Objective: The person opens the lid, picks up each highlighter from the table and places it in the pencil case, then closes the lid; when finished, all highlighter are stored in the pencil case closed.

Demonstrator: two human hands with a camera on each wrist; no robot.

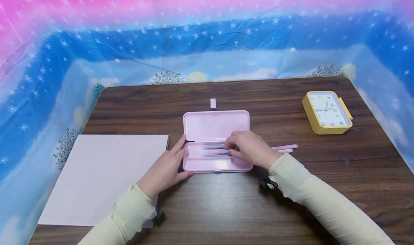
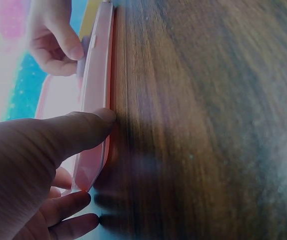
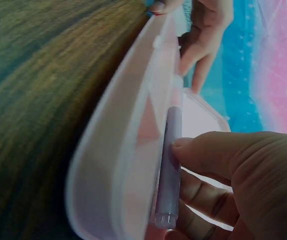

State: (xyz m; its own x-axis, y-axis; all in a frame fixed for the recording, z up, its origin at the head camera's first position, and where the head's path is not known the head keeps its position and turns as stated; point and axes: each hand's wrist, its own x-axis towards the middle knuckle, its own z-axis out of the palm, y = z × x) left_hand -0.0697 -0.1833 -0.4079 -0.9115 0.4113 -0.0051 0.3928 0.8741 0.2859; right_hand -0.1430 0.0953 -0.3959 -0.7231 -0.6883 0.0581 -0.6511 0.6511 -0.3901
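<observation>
A pink pencil case [image 1: 216, 127] lies with its lid folded back, in the middle of the table. Around its left end my left hand [image 1: 165, 171] holds it, thumb [image 2: 96, 122] against the front wall and the other fingers at the end and back. My right hand [image 1: 251, 149] reaches over the tray and pinches a purple-grey marker pen [image 3: 170, 165] between thumb and fingers. That pen lies lengthwise along the case. Several pens [image 1: 213, 152] with coloured barrels sit in the back compartment, partly covered by my right hand.
Two slim pens [image 1: 288, 148] lie on the table right of the case. Behind the lid is a small white eraser-like block [image 1: 212, 103]. A yellow alarm clock [image 1: 327, 112] rests at the back right, and a large white board or pad [image 1: 106, 176] covers the left side.
</observation>
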